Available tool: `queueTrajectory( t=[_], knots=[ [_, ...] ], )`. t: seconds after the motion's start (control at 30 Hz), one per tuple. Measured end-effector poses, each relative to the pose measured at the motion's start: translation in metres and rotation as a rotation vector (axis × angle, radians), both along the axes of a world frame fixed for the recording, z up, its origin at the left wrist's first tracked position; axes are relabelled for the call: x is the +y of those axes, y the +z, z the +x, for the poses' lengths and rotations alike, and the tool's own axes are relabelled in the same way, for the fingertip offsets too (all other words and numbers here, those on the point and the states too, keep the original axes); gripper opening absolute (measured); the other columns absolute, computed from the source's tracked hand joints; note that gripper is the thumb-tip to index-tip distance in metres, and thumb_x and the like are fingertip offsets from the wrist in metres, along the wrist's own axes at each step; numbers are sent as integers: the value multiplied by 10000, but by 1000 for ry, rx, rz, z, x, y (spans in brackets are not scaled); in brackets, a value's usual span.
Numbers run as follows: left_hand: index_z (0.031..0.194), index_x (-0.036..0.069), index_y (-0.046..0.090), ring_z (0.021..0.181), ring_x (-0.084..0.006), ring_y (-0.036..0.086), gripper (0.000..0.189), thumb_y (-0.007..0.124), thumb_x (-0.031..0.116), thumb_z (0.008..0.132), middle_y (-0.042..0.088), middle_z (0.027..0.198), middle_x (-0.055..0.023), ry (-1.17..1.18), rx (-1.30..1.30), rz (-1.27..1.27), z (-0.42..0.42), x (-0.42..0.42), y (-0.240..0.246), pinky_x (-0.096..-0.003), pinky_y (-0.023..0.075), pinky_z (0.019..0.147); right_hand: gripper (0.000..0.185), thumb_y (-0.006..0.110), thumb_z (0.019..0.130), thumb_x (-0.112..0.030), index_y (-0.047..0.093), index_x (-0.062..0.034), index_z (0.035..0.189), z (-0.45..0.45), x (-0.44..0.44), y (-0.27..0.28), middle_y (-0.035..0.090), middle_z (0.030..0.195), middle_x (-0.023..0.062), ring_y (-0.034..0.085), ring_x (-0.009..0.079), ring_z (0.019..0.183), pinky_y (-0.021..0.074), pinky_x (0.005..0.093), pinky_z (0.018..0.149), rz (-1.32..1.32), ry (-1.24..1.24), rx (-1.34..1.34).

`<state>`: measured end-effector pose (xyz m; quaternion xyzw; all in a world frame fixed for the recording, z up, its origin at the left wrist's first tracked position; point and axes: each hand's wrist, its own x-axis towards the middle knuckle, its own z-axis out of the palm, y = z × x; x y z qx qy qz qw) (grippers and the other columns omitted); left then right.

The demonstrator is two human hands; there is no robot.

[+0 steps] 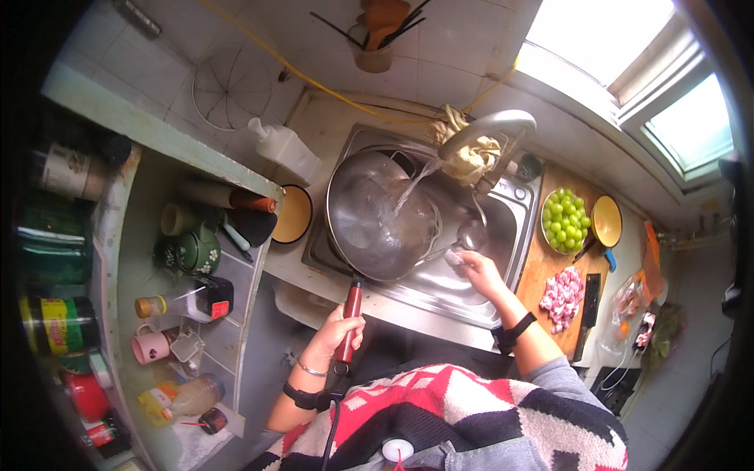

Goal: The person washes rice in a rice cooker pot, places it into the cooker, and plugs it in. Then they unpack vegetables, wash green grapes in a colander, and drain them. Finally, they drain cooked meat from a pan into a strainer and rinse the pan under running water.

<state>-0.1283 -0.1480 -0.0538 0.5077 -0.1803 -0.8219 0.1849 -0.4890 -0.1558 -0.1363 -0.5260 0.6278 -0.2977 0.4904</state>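
My left hand (341, 331) is closed around the red handle of a metal wok (377, 218), which is tilted over the sink (471, 300). Water runs from the curved faucet (489, 129) into the wok. Just right of the wok's rim, my right hand (478, 272) pinches a small whitish scrubber or cloth (453, 256) between its fingertips; its exact kind is unclear. A metal strainer or ladle (471, 235) lies in the basin beyond that hand.
Right of the sink, a wooden cutting board (530, 259) bears a bowl of green grapes (565, 221), cut raw meat (562, 299) and a cleaver (589, 312). A white jug (285, 147) and yellow bowl (293, 214) stand left. Shelves (247, 312) with bottles flank the left side.
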Motion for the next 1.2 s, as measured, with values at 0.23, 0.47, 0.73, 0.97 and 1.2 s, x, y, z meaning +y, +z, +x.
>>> queueTrajectory(
  t=[0.23,0.47,0.73,0.97,1.2],
  knots=[
    [1155,30,362,438,-167,519,378,568,-3,840,520,687,-66,-69,-342,-275,-18,-7,45,-303,469,409,249,587,875,-25,653,-13,1115,-9,19,-10,664,1084,117,645,239,984,501,317,867,-28,-108,-59],
    [1148,-23,394,417,-145,505,427,580,-8,764,521,766,-74,-116,-701,-418,-41,1,64,-303,449,375,256,563,830,-93,679,-1,1039,-7,1,-34,656,1067,187,622,342,1017,483,390,914,41,-118,138],
    [1157,-20,390,416,-146,507,424,581,-12,778,519,738,-68,-150,-739,-483,-44,13,67,-296,441,371,202,581,825,-96,690,-2,967,-15,8,-67,655,984,186,620,369,960,490,424,881,-319,-199,184],
    [1114,15,387,418,-164,510,354,575,-28,817,517,681,-66,-39,-610,-440,-34,13,72,-295,449,377,232,579,837,-124,688,-55,1030,-22,28,-96,648,1045,192,620,363,982,495,440,893,54,53,447],
    [1098,12,368,433,-177,530,337,556,-9,819,529,676,-79,-20,-494,-447,-1,18,82,-305,470,390,206,637,773,-51,614,-100,972,-9,44,-37,605,1048,140,585,318,1071,480,442,898,1,-82,472]
  ],
)
